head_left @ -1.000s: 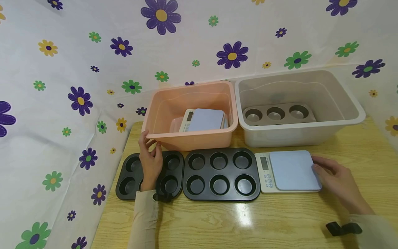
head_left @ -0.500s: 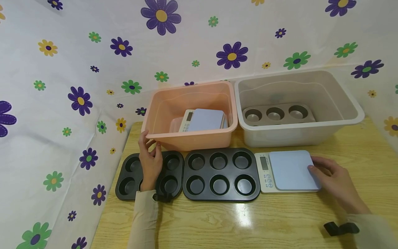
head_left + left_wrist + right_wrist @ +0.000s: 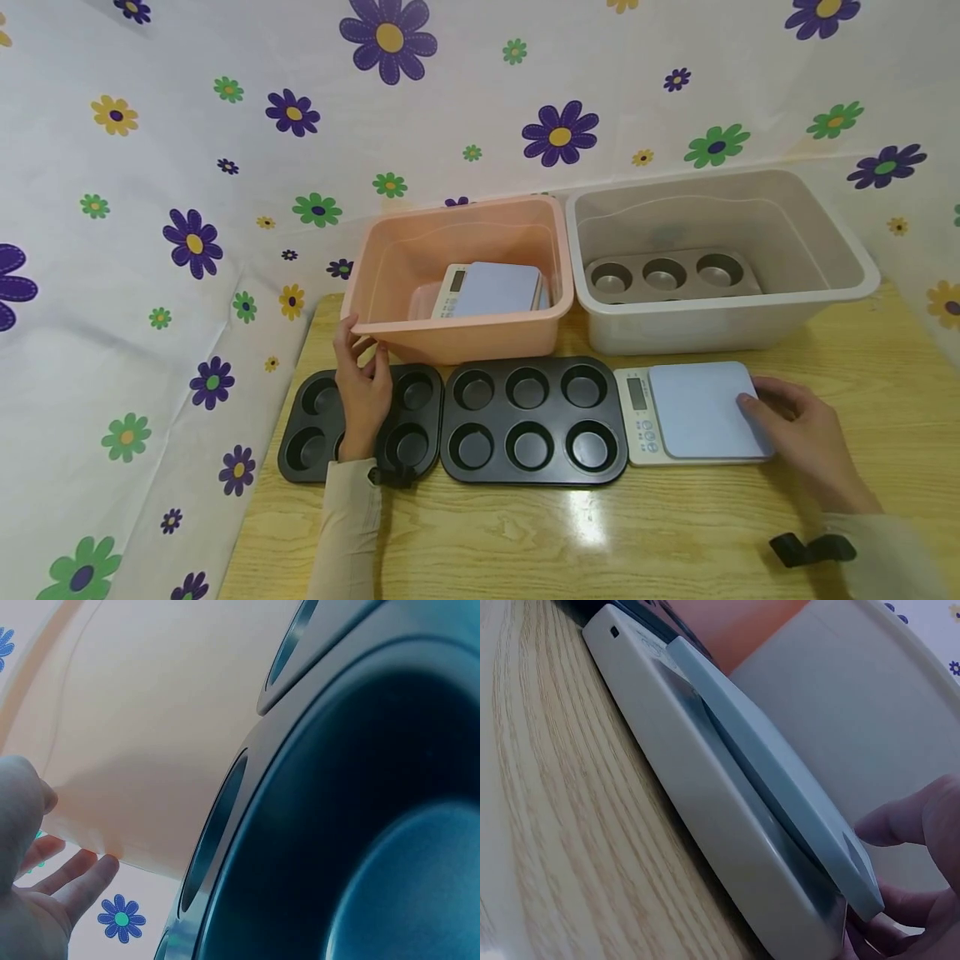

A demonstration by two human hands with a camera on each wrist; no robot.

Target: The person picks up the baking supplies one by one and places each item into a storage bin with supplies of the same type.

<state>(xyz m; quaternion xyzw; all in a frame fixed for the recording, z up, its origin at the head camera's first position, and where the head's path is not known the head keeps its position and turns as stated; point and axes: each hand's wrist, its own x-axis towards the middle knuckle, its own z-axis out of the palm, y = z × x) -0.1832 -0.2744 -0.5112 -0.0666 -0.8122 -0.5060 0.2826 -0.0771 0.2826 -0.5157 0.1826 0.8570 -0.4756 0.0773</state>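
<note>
At the front left corner of a pink plastic bin, my left hand grips the rim, fingers on the side and thumb below the lip on the front wall. My right hand holds the right edge of a kitchen scale with a pale blue platform. In the right wrist view the thumb lies on top of the platform and the fingers curl at its edge; the scale lies on the table. Another kitchen scale rests inside the pink bin, on something mostly hidden.
Two black muffin pans stand in a row left of the scale: the left pan, partly under my left forearm, and the middle pan. A beige bin beside the pink one contains a brown muffin pan. Flowered cloth hangs behind.
My right hand has shifted slightly left, its thumb sliding further onto the scale's platform. The left hand, bins and pans stay as they were.
</note>
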